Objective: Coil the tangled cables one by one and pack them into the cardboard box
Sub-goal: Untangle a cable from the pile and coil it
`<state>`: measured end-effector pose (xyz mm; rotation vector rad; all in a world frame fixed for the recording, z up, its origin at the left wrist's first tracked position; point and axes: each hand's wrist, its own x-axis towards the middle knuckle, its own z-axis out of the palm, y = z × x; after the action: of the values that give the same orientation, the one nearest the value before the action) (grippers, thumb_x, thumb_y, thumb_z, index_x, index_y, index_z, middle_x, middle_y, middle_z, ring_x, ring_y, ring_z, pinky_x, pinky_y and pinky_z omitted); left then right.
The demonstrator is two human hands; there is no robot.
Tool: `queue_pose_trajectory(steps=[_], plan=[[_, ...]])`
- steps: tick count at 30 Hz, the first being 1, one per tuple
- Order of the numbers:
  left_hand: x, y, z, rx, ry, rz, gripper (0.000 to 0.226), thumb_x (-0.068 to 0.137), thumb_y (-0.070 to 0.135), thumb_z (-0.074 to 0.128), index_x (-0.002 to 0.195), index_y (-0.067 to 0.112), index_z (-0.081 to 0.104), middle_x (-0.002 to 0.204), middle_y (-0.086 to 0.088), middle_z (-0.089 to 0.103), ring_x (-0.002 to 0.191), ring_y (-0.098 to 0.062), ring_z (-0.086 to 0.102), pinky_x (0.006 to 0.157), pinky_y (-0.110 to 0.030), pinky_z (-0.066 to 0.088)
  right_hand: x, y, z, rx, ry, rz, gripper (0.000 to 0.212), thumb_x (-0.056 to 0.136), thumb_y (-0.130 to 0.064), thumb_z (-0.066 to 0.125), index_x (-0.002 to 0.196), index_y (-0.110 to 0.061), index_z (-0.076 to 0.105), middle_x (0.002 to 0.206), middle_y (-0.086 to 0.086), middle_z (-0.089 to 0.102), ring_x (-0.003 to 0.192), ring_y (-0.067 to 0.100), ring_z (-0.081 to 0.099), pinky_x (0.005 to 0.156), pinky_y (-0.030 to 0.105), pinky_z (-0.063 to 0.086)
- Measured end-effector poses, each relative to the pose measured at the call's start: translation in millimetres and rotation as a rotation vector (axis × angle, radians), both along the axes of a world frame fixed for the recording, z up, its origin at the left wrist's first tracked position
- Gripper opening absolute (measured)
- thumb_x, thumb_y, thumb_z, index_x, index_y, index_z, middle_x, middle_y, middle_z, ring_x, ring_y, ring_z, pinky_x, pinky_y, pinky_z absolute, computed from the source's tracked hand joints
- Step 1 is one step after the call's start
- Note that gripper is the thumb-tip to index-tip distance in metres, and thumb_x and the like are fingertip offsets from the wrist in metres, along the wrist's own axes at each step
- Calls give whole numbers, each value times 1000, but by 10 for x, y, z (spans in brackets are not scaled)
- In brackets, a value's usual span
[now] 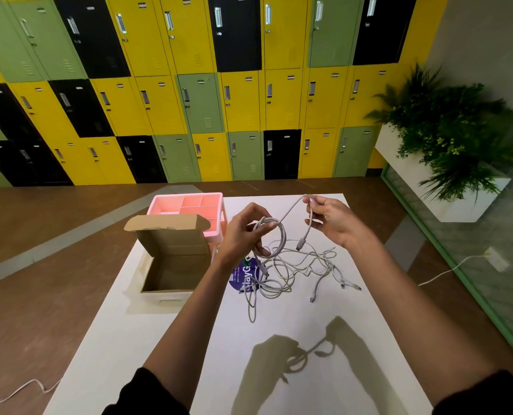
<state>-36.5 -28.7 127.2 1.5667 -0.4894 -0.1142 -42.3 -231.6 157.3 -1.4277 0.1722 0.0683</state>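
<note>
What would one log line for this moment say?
left hand: holds cable coil | right hand: pinches free end | tangle: on table | cardboard box: open, no cable seen inside

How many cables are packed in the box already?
None that I can see: the cardboard box looks empty. The left hand holds a half-wound coil while the right hand feeds its loose end. The tangled pile on the table still waits.

left hand (243,232) grips cable coil (271,238) | right hand (331,218) pinches cable
</note>
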Motion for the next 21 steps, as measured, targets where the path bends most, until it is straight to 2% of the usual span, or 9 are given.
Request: queue_pose_trajectory(steps=[3,6,8,11,15,21], plan=[[-8,-5,21,-1,-32,-7,20,85,12,68,96,3,53,77,5,60,49,-17,51,43,-28,55,-3,-27,-32,-42,-8,-3,27,101,-10,38,89,-15,61,73,-1,45,65,10,41,64,22,34],[-9,-14,45,-3,-26,-64,17,84,7,68,97,5,58,82,5,63,47,-12,52,43,-27,55,-5,-39,-62,-43,-15,-10,26,101,-9,39,90,-15,62,73,-1,45,64,9,40,60,21,32],[-5,-17,55,12,-12,-68,17,83,5,69,98,6,62,80,5,65,45,-10,53,42,-27,55,-4,-36,-70,-35,-18,-8,26,101,-9,39,90,-15,61,73,-1,45,64,9,40,60,20,32],[3,-30,50,65,-15,-20,15,86,8,66,100,3,63,69,1,56,46,-8,51,42,-26,54,0,-29,-79,-10,-16,-12,26,101,-8,38,90,-14,61,73,0,45,63,9,40,60,19,35],[24,-44,25,65,-36,35,12,89,12,64,100,7,64,78,-17,52,47,-9,49,45,-28,56,-6,-28,-93,24,-18,-23,25,101,-8,39,91,-13,61,73,0,45,61,10,41,59,19,38],[12,-59,65,-35,-9,16,10,89,12,63,98,7,64,81,-15,51,50,-7,45,44,-25,54,-36,-2,-175,-70,-118,-31,24,101,-12,40,90,-16,61,76,1,49,62,8,46,57,16,44]])
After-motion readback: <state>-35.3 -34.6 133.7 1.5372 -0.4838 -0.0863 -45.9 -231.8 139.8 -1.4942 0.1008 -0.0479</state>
